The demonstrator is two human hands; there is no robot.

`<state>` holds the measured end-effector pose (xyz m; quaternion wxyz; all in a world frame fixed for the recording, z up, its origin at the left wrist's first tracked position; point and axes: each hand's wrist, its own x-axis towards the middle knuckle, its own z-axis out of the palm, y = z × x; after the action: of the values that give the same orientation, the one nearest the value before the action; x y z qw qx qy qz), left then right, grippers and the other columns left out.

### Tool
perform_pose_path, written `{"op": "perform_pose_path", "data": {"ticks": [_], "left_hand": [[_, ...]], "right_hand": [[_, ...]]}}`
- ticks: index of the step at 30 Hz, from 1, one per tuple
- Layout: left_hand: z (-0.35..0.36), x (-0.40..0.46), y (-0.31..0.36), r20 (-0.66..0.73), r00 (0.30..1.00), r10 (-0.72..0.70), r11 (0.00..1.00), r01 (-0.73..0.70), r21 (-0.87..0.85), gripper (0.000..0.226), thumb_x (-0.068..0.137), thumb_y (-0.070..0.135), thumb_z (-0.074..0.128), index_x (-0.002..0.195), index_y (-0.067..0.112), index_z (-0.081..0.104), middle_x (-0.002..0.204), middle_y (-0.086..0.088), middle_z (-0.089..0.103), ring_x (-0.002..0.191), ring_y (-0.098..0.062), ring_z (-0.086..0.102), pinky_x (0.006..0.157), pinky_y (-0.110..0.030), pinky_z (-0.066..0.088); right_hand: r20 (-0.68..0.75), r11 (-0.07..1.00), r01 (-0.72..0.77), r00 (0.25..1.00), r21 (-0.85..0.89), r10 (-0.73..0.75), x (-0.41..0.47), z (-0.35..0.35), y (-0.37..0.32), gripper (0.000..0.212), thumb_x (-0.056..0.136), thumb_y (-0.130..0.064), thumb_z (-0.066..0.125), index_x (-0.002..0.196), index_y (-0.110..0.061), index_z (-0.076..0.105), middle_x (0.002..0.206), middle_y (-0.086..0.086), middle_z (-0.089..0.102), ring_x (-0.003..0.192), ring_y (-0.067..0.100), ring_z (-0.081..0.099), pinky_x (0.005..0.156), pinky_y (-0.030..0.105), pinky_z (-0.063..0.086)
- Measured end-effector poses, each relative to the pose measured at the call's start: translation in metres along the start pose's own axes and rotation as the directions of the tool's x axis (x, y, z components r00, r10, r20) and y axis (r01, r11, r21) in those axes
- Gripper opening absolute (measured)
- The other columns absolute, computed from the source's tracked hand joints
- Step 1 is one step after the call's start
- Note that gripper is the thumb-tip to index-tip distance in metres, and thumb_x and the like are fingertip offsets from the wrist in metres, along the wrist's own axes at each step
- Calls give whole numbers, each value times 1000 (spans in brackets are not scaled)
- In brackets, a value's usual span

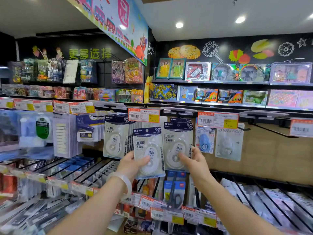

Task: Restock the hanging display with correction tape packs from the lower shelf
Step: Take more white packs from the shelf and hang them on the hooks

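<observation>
My left hand [133, 164] grips a white correction tape pack [148, 146] with a dark blue header, held upright in front of the hanging display. My right hand [194, 160] pinches the lower right of a second, matching pack [177, 141] that is up at the hook under the orange price tag [144, 115]; whether it hangs on the hook I cannot tell. To the left, a row of several identical packs [115, 138] hangs on another hook. A white bangle sits on my left wrist.
Other hanging goods fill the display: a blue tape pack [205, 141], a pale pack [228, 143], green and blue items at left. An empty hook [269, 129] juts out at right. Slanted wire racks with stationery lie below. Toy boxes line the far shelves.
</observation>
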<state>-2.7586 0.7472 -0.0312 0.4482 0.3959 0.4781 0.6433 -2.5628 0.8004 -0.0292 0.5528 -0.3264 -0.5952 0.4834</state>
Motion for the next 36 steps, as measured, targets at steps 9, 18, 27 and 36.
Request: {"op": "perform_pose_path", "data": {"ticks": [9,18,27,36], "left_hand": [[8,7,-8,54,998,-24,1000,25,-15,33,81,2,67,112,7,58,103,-15,71,94,-31,69,87,-48,54],[15,18,-20,97,994,-47,998,50,-30,30,79,-1,68,106,9,60,102,-14,72,95,-31,69,92,-50,51],[14,31,-27,91,994,-55,998,55,4,28,78,-1,70,100,14,61,100,-12,72,95,-30,68,93,-50,50],[36,21,-27,89,993,-76,997,75,16,29,77,-1,70,101,12,61,102,-13,71,94,-32,68,89,-52,52]], "right_hand": [[-153,997,-57,987,-50,49,28,-8,6,36,85,-18,68,115,-13,48,112,8,63,101,21,64,87,33,53],[-252,984,-84,967,-159,42,70,-2,20,29,88,-26,63,110,-11,52,111,11,63,103,23,61,92,39,51],[-289,945,-234,943,-228,163,100,-1,31,55,93,-37,53,132,1,44,128,14,56,117,26,54,95,34,44],[-90,912,-291,957,-290,277,37,-9,22,34,91,-52,49,97,-19,57,109,7,65,99,20,63,88,37,52]]}}
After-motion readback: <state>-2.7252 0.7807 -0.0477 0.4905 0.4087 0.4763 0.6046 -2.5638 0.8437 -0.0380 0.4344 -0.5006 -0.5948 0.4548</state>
